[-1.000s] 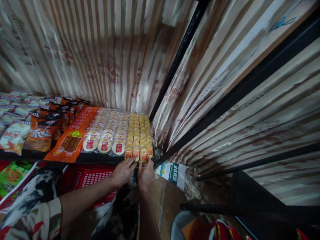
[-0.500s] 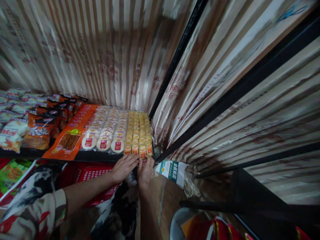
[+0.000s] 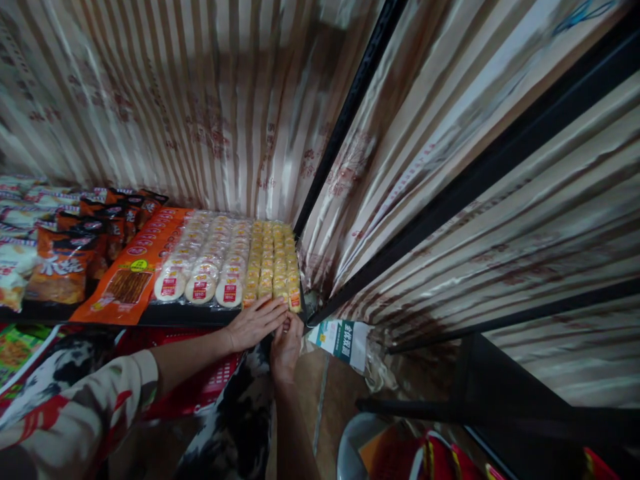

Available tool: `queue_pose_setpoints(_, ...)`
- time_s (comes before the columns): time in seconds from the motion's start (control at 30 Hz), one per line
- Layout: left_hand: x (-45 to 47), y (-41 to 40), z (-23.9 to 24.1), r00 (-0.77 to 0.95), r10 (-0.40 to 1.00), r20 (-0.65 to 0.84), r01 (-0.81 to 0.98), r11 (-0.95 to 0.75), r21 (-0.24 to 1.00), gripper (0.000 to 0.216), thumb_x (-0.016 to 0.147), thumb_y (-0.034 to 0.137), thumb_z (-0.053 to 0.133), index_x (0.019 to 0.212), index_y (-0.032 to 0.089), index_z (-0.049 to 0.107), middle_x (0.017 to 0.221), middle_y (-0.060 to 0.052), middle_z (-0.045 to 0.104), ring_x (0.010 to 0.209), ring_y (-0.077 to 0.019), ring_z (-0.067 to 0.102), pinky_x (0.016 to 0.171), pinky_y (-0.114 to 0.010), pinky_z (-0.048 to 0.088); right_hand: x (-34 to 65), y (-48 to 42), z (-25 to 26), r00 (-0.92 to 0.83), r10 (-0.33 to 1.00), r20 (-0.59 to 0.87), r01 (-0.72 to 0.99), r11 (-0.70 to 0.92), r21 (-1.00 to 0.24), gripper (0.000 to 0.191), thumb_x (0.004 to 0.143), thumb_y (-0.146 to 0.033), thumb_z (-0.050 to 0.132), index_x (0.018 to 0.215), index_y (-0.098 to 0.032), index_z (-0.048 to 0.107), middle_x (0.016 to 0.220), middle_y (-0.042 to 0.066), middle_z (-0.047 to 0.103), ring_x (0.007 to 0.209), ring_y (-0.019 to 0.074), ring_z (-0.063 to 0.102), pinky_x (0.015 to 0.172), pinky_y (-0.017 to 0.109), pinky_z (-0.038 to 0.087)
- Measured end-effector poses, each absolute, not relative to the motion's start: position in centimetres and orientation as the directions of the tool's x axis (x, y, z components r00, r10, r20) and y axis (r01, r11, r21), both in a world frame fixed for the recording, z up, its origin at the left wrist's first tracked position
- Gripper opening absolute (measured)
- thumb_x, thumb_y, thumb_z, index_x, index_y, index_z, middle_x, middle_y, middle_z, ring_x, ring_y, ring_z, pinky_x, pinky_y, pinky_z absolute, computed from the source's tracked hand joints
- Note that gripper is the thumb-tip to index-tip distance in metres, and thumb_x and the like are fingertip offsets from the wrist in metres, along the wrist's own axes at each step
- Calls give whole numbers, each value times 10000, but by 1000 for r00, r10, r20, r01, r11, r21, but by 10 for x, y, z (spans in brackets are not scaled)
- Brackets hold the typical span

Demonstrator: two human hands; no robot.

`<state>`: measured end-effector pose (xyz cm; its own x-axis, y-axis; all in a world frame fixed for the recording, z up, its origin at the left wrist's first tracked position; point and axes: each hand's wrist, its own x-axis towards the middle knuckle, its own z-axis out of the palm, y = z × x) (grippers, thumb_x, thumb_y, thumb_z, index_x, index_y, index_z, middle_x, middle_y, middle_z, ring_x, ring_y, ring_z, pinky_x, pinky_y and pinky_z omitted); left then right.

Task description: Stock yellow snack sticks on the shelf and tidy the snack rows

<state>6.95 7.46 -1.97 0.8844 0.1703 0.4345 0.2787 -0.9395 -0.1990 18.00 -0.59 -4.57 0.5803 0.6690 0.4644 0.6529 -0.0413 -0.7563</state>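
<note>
Several tight rows of small yellow snack packets (image 3: 274, 260) run from the back of the black shelf (image 3: 190, 318) to its front lip, at the shelf's right end. No gap shows among them, so the filling looks nearly finished, with only the front edge being worked on.

The left hand (image 3: 257, 323) lies flat with its fingers stretched and close together, pressing on the frontmost packets of the left rows. The right hand (image 3: 286, 343) comes up from below. Its fingers are bunched at the front packet of the right-hand row, but it is unclear whether they pinch it or only touch it.

Along the shelf from the left lie pale snack bags (image 3: 11, 267) and dark orange bags (image 3: 65, 270). Next is a long orange pack (image 3: 131, 270), then clear packs of round white cakes (image 3: 210, 257) that touch the yellow rows.

Below the shelf a red basket (image 3: 220, 381) sits behind the patterned sleeve (image 3: 75, 407). A black upright post (image 3: 350, 113) stands just beside the last yellow row and closes off that side. A green-and-white packet (image 3: 345, 340) lies near its foot. Striped wrinkled sheeting (image 3: 200, 100) covers the walls.
</note>
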Motion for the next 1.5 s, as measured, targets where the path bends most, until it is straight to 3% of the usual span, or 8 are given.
queue_pose_setpoints(0.1, 71, 78, -23, 890, 171, 424, 275, -941, -198, 357, 949, 206, 404, 1296, 171, 479, 1435, -53, 415, 1384, -212, 246, 1123, -436, 214, 179, -9, -44, 581, 678, 450, 645, -46, -763, 250, 907, -249, 351, 1062, -165, 529, 1055, 120, 561, 915, 182, 578, 815, 354, 493)
queue_pose_setpoints(0.2, 71, 79, -24, 892, 178, 415, 281, -938, -202, 351, 942, 202, 419, 1284, 170, 490, 1426, -50, 428, 1380, -210, 257, 1126, -434, 217, 176, -13, -42, 564, 666, 488, 696, -66, -715, 289, 935, -278, 321, 1076, -146, 536, 1125, 157, 542, 1082, 211, 533, 897, 390, 462)
queue_pose_setpoints(0.37, 70, 79, -25, 883, 180, 433, 290, -935, -203, 330, 938, 199, 429, 1257, 167, 510, 1410, -73, 446, 1360, -204, 304, 1126, -438, 219, 173, -8, -40, 520, 666, 534, 762, -81, -642, 432, 964, -291, 248, 1320, -102, 405, 1404, 211, 362, 1341, 249, 303, 1036, 497, 343)
queue_pose_setpoints(0.5, 70, 81, -28, 874, 163, 459, 278, -941, -194, 310, 945, 196, 420, 1236, 170, 522, 1405, -68, 453, 1357, -206, 308, 1123, -448, 222, 179, 3, -42, 500, 687, 527, 782, -97, -616, 483, 969, -290, 235, 1381, -57, 337, 1478, 229, 241, 1407, 267, 127, 1073, 553, 264)
queue_pose_setpoints(0.8, 72, 81, -28, 847, 196, 494, 327, -925, -192, 343, 954, 198, 399, 1281, 167, 495, 1417, -67, 438, 1365, -215, 292, 1118, -429, 232, 184, 5, -46, 473, 703, 531, 802, -93, -591, 469, 971, -304, 245, 1353, -85, 405, 1444, 219, 319, 1368, 271, 250, 1048, 545, 312)
queue_pose_setpoints(1.5, 74, 81, -28, 850, 203, 485, 329, -926, -188, 355, 947, 213, 414, 1293, 179, 489, 1428, -59, 425, 1362, -213, 300, 1117, -431, 229, 182, 4, -43, 505, 682, 529, 782, -102, -614, 440, 968, -294, 250, 1322, -84, 408, 1440, 220, 307, 1364, 269, 248, 1067, 506, 297)
